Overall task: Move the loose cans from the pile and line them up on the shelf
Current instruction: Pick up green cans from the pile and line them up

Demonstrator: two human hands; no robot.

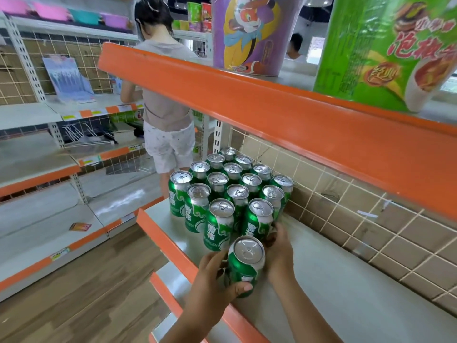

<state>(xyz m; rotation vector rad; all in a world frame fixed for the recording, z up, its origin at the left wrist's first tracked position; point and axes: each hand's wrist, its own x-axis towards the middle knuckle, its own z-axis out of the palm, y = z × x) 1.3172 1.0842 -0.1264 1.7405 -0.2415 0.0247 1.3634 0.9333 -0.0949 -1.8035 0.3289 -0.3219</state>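
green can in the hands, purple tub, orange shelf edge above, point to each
green can (238, 266): head view, on its green side
purple tub (247, 30): head view, on the cartoon print
orange shelf edge (272, 112): head view, middle of the strip

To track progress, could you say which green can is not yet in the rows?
The nearest green can, held by the left hand and right hand; the others stand in rows.
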